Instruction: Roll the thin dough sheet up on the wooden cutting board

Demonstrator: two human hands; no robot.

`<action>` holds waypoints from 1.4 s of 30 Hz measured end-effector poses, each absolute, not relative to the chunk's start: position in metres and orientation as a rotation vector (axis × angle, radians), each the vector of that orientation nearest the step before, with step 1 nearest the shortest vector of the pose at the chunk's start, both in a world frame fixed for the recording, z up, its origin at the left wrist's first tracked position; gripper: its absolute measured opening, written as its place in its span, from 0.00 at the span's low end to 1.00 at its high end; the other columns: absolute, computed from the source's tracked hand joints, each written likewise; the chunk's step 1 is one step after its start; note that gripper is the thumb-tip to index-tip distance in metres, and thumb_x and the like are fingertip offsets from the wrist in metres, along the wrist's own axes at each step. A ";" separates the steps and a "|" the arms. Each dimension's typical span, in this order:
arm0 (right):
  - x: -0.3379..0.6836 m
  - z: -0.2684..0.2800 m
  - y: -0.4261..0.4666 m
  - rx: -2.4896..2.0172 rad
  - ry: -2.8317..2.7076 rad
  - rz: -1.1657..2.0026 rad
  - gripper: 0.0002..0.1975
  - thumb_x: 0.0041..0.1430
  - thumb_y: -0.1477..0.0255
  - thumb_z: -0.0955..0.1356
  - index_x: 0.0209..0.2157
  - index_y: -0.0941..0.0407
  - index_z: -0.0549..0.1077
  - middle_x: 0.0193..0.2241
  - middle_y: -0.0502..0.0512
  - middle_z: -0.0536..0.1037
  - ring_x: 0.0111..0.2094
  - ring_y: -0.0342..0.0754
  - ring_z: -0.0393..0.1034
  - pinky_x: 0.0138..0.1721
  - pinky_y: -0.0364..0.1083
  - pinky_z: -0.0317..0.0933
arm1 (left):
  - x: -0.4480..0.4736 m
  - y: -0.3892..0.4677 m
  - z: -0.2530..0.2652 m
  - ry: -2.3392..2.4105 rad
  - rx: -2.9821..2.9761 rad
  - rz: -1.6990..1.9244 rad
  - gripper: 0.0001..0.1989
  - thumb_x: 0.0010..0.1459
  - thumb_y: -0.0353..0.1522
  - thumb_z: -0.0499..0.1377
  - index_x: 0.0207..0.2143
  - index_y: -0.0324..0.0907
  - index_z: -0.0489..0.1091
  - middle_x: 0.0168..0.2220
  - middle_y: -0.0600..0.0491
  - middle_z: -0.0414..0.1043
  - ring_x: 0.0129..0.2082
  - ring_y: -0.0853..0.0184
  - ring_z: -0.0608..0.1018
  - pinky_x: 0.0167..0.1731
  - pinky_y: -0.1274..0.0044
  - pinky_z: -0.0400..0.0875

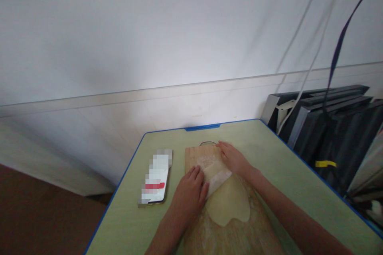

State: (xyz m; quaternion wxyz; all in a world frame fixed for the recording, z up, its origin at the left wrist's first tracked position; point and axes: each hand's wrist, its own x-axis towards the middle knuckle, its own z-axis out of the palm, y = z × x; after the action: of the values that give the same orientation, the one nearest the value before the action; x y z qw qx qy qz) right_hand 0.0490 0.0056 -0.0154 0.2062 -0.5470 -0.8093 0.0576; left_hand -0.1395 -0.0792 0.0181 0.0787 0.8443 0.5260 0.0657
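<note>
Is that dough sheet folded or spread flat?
Partly folded: the dough sheet shows a paler flap between left hand and right hand; its near end lies flat on the board.

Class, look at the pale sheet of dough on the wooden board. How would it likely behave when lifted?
The dough sheet would probably droop, since it looks thin and seems folded over between the hands. It might stretch or tear if pulled, given its thin-looking edge. The whitish dusting on the board may help it come away without sticking.
</note>
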 end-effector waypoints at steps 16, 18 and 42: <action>0.069 -0.026 -0.047 -1.610 -2.234 0.166 0.21 0.61 0.75 0.53 0.51 0.58 0.67 0.56 0.61 0.63 0.58 0.52 0.54 0.53 0.58 0.53 | -0.139 -0.082 0.029 1.531 2.594 0.116 0.19 0.60 0.39 0.47 0.48 0.39 0.64 0.54 0.43 0.64 0.54 0.59 0.66 0.52 0.66 0.61; 0.074 -0.030 -0.057 -1.521 -2.211 0.091 0.21 0.61 0.75 0.54 0.50 0.58 0.68 0.54 0.61 0.66 0.56 0.51 0.57 0.53 0.55 0.56 | -0.138 -0.082 0.029 1.552 2.613 0.125 0.19 0.59 0.39 0.48 0.48 0.39 0.65 0.53 0.44 0.65 0.53 0.58 0.67 0.51 0.65 0.60; 0.061 -0.020 -0.045 -1.514 -2.152 -0.051 0.19 0.60 0.78 0.54 0.41 0.62 0.74 0.46 0.63 0.74 0.51 0.49 0.64 0.54 0.49 0.57 | -0.135 -0.081 0.019 1.585 2.663 0.219 0.16 0.59 0.36 0.47 0.46 0.42 0.65 0.51 0.47 0.68 0.51 0.60 0.69 0.51 0.67 0.61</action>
State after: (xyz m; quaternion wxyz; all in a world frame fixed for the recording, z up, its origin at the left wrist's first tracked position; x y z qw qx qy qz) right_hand 0.0609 -0.0451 -0.0201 0.2521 -0.5566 -0.7914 -0.0187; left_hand -0.1354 -0.0805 0.0187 0.0174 0.8571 0.5101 0.0703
